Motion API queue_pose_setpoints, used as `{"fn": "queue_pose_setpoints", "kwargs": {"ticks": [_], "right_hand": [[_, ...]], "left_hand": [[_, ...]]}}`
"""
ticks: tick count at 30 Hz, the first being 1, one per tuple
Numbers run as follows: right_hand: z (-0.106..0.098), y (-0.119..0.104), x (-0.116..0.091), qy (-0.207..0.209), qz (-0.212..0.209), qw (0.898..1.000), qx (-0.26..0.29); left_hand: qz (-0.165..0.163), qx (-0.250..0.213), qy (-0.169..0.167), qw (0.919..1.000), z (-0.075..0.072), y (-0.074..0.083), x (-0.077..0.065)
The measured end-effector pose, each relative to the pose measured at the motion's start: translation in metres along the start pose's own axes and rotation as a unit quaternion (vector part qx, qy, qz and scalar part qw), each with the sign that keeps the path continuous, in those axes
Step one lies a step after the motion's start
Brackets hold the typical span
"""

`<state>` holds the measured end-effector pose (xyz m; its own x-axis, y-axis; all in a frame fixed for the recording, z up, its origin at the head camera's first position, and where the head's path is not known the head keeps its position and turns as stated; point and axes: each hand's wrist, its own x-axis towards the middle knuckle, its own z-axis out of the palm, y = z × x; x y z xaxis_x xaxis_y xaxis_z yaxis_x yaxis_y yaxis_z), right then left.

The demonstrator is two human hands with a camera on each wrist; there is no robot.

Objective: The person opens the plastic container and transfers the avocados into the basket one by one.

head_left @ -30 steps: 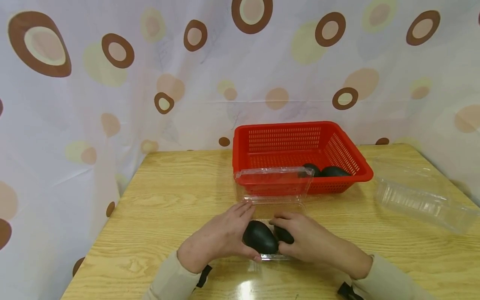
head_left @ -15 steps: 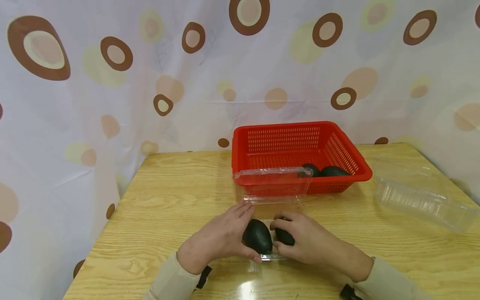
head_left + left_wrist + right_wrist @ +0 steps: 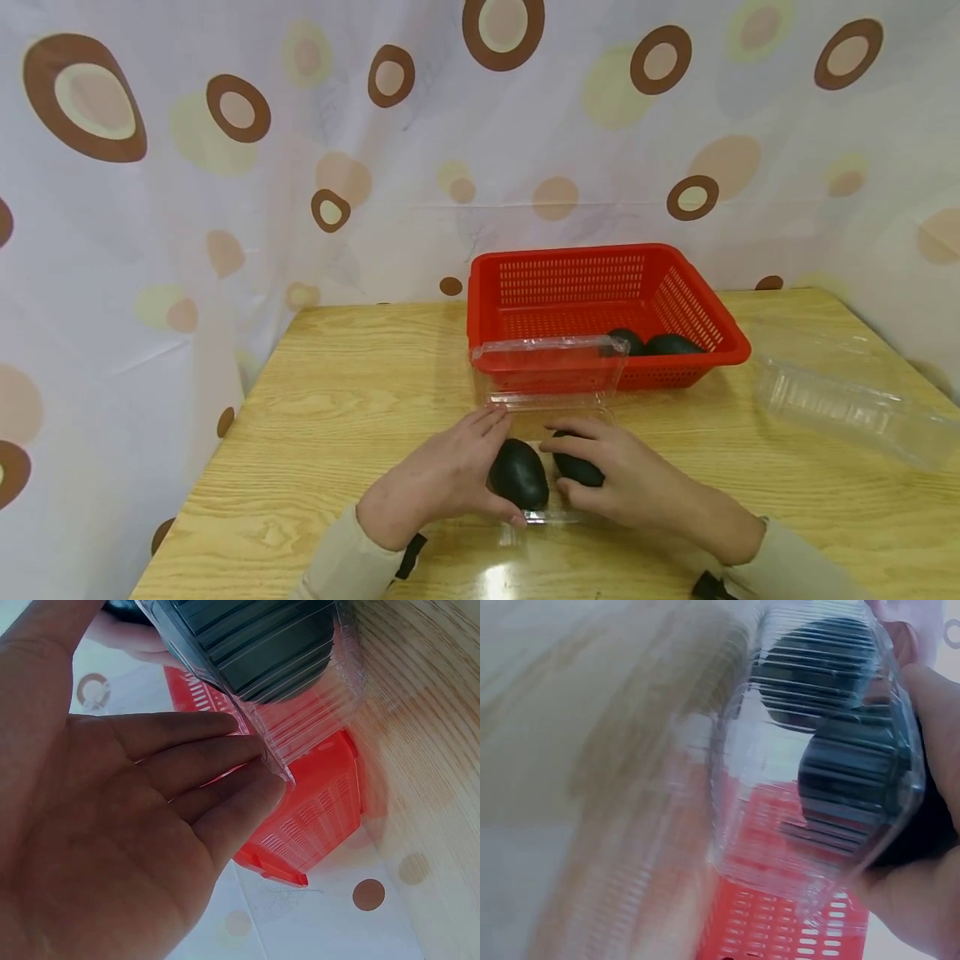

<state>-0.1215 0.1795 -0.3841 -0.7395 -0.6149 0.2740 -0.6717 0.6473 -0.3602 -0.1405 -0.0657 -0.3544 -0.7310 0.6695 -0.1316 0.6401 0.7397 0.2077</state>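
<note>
my right fingers (image 3: 576,445) curl round the right dark fruit (image 3: 581,470) at one end of the clear box (image 3: 558,517); it should prove firm, smooth, slippery, best held at its widest. my straight left fingers (image 3: 240,810) touch the box's rim beside the left dark fruit (image 3: 520,477); the red basket (image 3: 480,304) stands behind.

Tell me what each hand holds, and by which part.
The right hand holds a dark oval object by its far and near sides. The left hand holds nothing, touching the clear container.
</note>
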Motion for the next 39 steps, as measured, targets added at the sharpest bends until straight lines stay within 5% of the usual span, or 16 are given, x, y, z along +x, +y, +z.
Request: {"fn": "queue_pose_setpoints", "kwargs": {"ticks": [9,39], "right_hand": [[-0.015,0.006,-0.006,0.053,-0.125,0.991,-0.011],[-0.061,0.031,-0.028,0.078,-0.08,0.994,-0.006]], "left_hand": [[-0.002,-0.002,0.0,1.0,0.001,0.0,0.0],[-0.006,-0.007,-0.006,0.9999,0.0,0.0,0.0]]}}
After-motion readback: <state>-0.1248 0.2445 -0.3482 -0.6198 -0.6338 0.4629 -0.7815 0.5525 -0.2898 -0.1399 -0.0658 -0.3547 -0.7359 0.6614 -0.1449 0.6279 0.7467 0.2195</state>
